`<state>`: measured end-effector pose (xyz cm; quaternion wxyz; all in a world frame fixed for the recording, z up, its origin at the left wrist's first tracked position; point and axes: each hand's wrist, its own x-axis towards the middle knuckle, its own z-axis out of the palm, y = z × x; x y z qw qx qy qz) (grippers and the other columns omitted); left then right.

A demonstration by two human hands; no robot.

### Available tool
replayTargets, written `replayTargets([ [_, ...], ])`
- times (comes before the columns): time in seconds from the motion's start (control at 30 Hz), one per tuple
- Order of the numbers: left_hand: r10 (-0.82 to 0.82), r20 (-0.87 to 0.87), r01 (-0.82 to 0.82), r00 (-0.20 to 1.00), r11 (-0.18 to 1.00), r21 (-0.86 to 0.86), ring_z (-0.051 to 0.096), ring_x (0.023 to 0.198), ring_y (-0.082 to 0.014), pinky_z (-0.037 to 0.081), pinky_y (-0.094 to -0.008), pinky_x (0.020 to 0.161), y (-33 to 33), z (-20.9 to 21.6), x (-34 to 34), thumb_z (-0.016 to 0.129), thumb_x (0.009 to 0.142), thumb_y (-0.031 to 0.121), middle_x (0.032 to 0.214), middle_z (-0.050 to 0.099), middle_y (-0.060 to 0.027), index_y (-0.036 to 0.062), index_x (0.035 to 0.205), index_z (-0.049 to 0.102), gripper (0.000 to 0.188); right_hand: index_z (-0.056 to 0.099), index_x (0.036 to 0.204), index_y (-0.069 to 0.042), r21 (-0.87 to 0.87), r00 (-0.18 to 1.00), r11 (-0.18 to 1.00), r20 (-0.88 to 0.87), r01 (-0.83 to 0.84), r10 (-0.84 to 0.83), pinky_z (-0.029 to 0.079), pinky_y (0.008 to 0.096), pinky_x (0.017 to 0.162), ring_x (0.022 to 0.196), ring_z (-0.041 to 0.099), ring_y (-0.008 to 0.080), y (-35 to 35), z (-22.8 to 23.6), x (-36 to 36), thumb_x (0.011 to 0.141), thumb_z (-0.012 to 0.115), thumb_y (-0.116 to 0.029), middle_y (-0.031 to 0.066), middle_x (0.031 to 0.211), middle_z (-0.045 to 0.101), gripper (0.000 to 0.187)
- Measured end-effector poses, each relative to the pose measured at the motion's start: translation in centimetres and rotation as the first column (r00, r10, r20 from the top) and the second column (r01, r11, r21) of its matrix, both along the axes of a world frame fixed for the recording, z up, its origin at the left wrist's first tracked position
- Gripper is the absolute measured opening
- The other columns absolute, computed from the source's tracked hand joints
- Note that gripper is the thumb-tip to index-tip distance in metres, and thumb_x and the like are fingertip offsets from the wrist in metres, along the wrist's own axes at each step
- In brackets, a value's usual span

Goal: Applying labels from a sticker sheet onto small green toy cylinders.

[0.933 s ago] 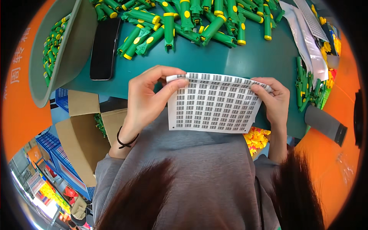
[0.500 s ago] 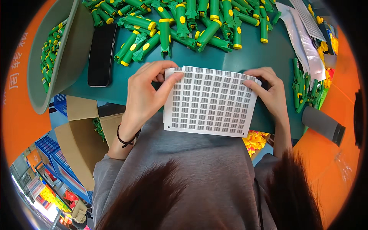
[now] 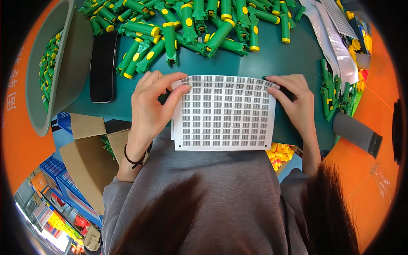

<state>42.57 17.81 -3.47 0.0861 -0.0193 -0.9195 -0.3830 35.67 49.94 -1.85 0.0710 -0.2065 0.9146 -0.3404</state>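
Note:
Between my hands is a white sheet of barcode labels, printed in rows of small dark blocks. My left hand pinches its upper left corner between thumb and fingers. At the upper right corner, my right hand pinches it the same way. The sheet hangs over the table's near edge and in front of my grey top. A second white layer peeks out behind its left edge. Beyond the sheet lies a heap of green plastic tubes with yellow ends and yellow dots.
A black phone lies left on the green table, beside a tilted grey-green tub of green parts. At right are white plastic bags, more green pieces and a grey cylinder. An open cardboard box stands lower left.
The sheet has been squared up, its top edge now lying even, and has shifted slightly left with my left hand. Both hands keep their pinch on it. The whole view has shifted a little.

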Motion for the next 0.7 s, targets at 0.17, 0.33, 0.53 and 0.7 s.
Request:
replayTargets([
  [0.17, 0.006, -0.155, -0.014, 0.988, 0.998, -0.053, 0.056, 0.08, -0.0222, 0.047, -0.0333, 0.072, 0.6, -0.3, 0.3, 0.081, 0.077, 0.012, 0.085, 0.058, -0.0048, 0.0069, 0.101, 0.074, 0.025, 0.067, 0.122, -0.005, 0.181, 0.882, 0.969, -0.412, -0.167, 0.229, 0.046, 0.0349, 0.088, 0.103, 0.056, 0.0283, -4.2, -0.7, 0.7, 0.083, 0.074, -0.006, 0.0108, 0.112, 0.06, 0.039],
  [0.33, -0.037, -0.106, 0.033, 0.994, 0.999, -0.043, 0.057, 0.095, -0.0252, 0.046, -0.0367, 0.084, 0.7, 0.5, 0.2, 0.08, 0.077, 0.012, 0.099, 0.061, -0.0061, 0.0068, 0.107, 0.072, 0.031, 0.067, 0.121, -0.005, -0.018, 0.925, 0.977, -0.326, -0.213, 0.196, 0.047, 0.0349, 0.088, 0.104, 0.056, 0.0274, -7.3, -2.7, 2.0, 0.082, 0.075, -0.005, 0.0113, 0.11, 0.06, 0.039],
  [0.53, -0.11, -0.213, 0.089, 0.971, 0.99, -0.105, 0.06, 0.094, -0.0261, 0.047, -0.0352, 0.082, 0.0, -0.4, 0.0, 0.08, 0.076, 0.008, 0.098, 0.066, -0.0061, 0.006, 0.1, 0.073, 0.025, 0.07, 0.116, -0.005, -0.015, 0.892, 0.973, -0.402, -0.232, 0.207, 0.05, 0.0356, 0.084, 0.097, 0.059, 0.0257, -7.6, -3.4, 2.0, 0.08, 0.079, -0.004, 0.0092, 0.109, 0.061, 0.038],
  [0.7, -0.058, -0.212, 0.052, 0.976, 0.998, -0.035, 0.06, 0.096, -0.0261, 0.048, -0.0363, 0.082, 0.2, -0.2, -0.4, 0.078, 0.078, 0.009, 0.099, 0.066, -0.0056, 0.0059, 0.094, 0.072, 0.017, 0.069, 0.121, -0.006, 0.055, 0.764, 0.959, -0.591, -0.279, 0.257, 0.049, 0.0361, 0.087, 0.101, 0.06, 0.027, -7.6, -3.9, 1.8, 0.08, 0.078, -0.004, 0.0079, 0.113, 0.062, 0.042],
])
